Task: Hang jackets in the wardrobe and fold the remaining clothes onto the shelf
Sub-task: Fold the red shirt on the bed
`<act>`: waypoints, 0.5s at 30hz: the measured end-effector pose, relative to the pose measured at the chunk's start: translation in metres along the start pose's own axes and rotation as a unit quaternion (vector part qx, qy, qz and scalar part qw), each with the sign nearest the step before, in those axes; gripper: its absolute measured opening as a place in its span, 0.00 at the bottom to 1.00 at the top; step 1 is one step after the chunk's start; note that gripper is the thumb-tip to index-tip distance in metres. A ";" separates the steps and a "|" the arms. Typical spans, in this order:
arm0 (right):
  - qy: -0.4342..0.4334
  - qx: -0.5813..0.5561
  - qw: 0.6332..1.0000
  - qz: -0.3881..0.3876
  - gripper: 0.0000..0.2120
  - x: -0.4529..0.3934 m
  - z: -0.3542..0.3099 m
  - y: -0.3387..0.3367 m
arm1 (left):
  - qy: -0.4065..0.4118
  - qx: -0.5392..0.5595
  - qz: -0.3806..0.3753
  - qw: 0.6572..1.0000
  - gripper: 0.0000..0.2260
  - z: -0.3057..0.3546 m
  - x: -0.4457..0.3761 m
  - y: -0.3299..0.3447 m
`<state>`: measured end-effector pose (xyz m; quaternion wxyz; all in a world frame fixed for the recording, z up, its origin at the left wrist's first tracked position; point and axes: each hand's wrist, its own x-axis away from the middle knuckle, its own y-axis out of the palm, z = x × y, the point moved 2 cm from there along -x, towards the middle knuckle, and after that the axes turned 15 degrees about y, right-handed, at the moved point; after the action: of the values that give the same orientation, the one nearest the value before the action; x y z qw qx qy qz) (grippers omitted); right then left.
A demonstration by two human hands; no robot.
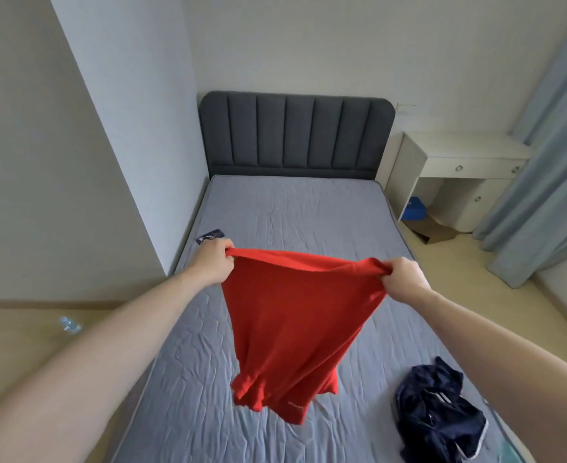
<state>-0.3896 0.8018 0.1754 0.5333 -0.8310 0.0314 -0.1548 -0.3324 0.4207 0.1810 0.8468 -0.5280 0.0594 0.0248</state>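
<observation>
Red shirt (295, 315) hangs above the bed (309, 215), its top edge pinched by left hand (213, 260) and right hand (404, 279) spread apart; folding looks underway, likely laying it flat next.

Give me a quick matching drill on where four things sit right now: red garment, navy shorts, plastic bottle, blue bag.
Things:
1. red garment
2. navy shorts
3. plastic bottle
4. blue bag

Places:
A. on the floor left of the bed
B. under the white desk
C. held up over the mattress by both hands
D. crumpled on the mattress near its right edge

Pairs: 1-C, 2-D, 3-A, 4-B. The left hand and right hand each grip a top corner of the red garment.
</observation>
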 end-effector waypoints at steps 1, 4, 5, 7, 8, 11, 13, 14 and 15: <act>-0.012 -0.029 0.999 0.025 0.15 -0.005 -0.009 -0.012 | 0.011 -0.005 0.029 1.000 0.07 0.005 -0.009 -0.015; -0.068 -0.099 0.989 0.083 0.16 -0.012 -0.030 -0.045 | 0.051 -0.015 0.099 0.994 0.07 0.015 -0.026 -0.052; -0.086 -0.113 0.985 0.093 0.15 -0.013 -0.035 -0.053 | 0.064 -0.019 0.114 0.991 0.07 0.016 -0.028 -0.060; -0.119 -0.130 0.978 0.110 0.13 -0.011 -0.039 -0.061 | 0.083 -0.028 0.133 0.987 0.07 0.014 -0.025 -0.068; -0.135 -0.135 0.975 0.118 0.12 -0.009 -0.038 -0.062 | 0.089 -0.029 0.137 0.986 0.08 0.013 -0.021 -0.067; -0.168 -0.133 0.969 0.125 0.09 -0.003 -0.027 -0.049 | 0.108 -0.025 0.133 0.985 0.09 0.005 -0.003 -0.049; -0.176 -0.115 0.972 0.109 0.06 -0.003 -0.012 -0.028 | 0.118 -0.018 0.123 0.985 0.10 -0.003 0.012 -0.025; -0.176 -0.104 0.974 0.095 0.06 -0.005 -0.002 -0.014 | 0.119 -0.013 0.112 0.986 0.11 -0.008 0.019 -0.010; -0.172 -0.091 0.978 0.078 0.07 -0.006 0.009 0.002 | 0.114 -0.007 0.100 0.988 0.12 -0.014 0.026 0.007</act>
<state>-0.3926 0.8103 0.1688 0.4630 -0.8854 0.0179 0.0363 -0.3082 0.4112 0.1654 0.8241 -0.5247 0.2076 0.0490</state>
